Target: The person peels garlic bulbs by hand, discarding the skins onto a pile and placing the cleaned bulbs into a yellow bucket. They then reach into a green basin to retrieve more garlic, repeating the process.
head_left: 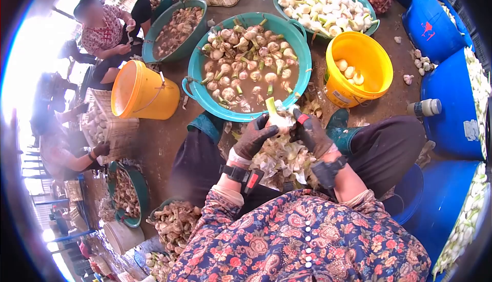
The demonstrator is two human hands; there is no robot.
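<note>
A white garlic bulb [280, 119] with a cut green stem pointing up is held between my two dark-gloved hands. My left hand [254, 137] grips it from the left side, thumb and fingers closed on it. From the other side my right hand [312, 135] is closed against the bulb, and a pale flap of skin shows at its fingertips. Just beyond them stands a teal tub [192, 72] of murky water with many unpeeled bulbs [250, 64] in it. Under my hands lies a heap of peeled-off garlic skins [283, 161], between my legs.
At the right front, a yellow bucket [382, 69] holds a few white bulbs. Another yellow bucket [164, 97] stands left. Behind is a green tub [370, 25] of peeled garlic. Blue barrels [451, 110] line the right side. Two people work at the left, near a crate [125, 128].
</note>
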